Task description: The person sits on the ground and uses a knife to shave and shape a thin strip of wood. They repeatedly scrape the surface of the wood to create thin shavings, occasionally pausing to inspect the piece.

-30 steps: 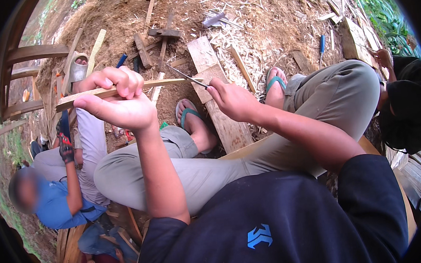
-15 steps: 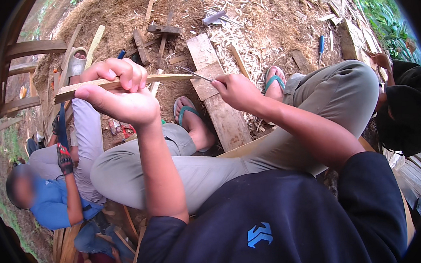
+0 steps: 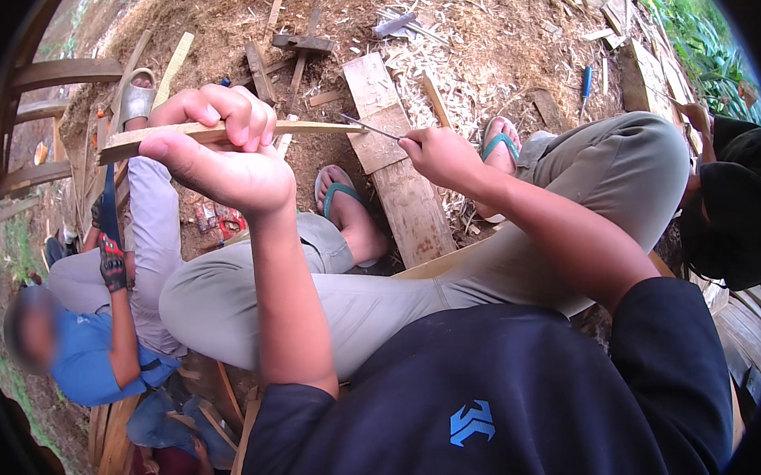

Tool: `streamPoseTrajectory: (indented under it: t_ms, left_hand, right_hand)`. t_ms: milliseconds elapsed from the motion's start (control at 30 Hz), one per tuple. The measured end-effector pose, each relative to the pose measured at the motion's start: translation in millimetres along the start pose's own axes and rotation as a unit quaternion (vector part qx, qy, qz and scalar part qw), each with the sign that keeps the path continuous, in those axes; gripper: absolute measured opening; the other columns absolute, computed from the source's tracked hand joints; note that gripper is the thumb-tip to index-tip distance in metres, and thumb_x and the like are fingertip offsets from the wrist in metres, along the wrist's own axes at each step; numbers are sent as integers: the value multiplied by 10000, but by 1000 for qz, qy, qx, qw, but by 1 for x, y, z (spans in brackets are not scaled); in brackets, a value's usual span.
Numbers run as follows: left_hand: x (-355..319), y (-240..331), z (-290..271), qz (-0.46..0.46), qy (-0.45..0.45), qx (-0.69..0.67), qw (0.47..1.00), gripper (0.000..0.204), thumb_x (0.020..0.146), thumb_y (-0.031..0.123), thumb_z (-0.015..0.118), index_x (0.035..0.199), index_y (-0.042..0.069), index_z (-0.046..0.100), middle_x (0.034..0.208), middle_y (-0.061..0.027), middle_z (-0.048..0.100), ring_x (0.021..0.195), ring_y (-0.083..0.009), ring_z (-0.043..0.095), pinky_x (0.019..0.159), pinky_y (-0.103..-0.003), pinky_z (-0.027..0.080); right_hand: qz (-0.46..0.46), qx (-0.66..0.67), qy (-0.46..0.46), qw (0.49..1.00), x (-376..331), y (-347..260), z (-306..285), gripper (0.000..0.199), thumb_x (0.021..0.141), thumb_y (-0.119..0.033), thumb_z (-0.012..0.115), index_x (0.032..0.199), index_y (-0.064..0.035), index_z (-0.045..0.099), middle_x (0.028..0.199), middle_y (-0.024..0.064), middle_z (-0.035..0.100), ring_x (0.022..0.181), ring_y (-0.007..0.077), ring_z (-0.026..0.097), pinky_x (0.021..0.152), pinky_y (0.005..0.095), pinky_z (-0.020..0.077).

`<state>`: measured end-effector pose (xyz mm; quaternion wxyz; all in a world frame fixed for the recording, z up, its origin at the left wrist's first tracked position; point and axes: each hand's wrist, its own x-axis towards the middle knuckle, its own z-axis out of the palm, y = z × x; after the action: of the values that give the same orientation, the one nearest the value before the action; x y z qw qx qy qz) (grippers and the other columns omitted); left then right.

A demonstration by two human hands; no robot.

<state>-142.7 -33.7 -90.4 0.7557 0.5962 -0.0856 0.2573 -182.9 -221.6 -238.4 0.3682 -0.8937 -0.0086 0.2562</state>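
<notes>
A thin wooden strip is held level above the knees, clasped firmly in the left hand. Its right end is met by a slim metal blade, gripped tightly in the right hand. Farther off, a wooden plank lies on shavings between two sandalled feet.

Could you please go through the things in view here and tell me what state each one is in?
left hand: closed around the wooden strip, raised.
wooden strip: held roughly level, its far end meeting the blade.
right hand: closed on the thin blade.
thin blade: tip against the strip's end.
plank: lying flat on the ground between the feet.
sandals: worn on both feet.
wood shavings: scattered loose on the dirt.
</notes>
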Motion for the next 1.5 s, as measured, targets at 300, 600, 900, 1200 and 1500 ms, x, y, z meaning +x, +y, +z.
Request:
streamPoseTrajectory:
  t_ms: [300,600,900,1200,1500]
  left_hand:
    - [-1,0,1,-5,-3,-9,1000,558,996,664,311,857,132,408,574,11,342,448,-87,272,401,-230,224]
    - [0,0,1,0,-10,-1,1000,548,997,665,304,870,144,415,564,12,331,447,-90,275,396,-231,212]
    - [0,-2,-2,7,-3,8,1000,551,1002,656,301,887,132,424,562,4,344,447,-93,275,413,-250,225]
    - [-1,0,-2,-9,-3,8,1000,575,989,673,325,870,117,407,564,6,347,472,-83,270,442,-249,227]
    - [-2,1,-2,-13,-1,10,1000,594,974,696,331,870,116,406,574,5,357,471,-81,278,442,-247,235]
  right_hand:
    - [-22,48,-7,999,-1,-2,0,312,961,-285,523,1054,-53,709,874,246,691,854,413,675,817,488,524]
    - [-19,40,4,999,1,10,3,380,962,-319,571,1197,-41,678,692,203,656,643,275,680,640,390,522]
    - [4,61,-8,998,6,9,6,361,959,-326,561,1185,-77,693,805,228,694,743,363,688,742,433,537]
    - [-39,36,32,998,9,22,23,395,984,-338,551,1145,-8,696,609,168,618,532,223,591,581,382,484]
    - [-12,33,-63,997,15,38,30,524,1022,-440,454,1004,39,666,658,156,613,570,238,592,590,414,470]
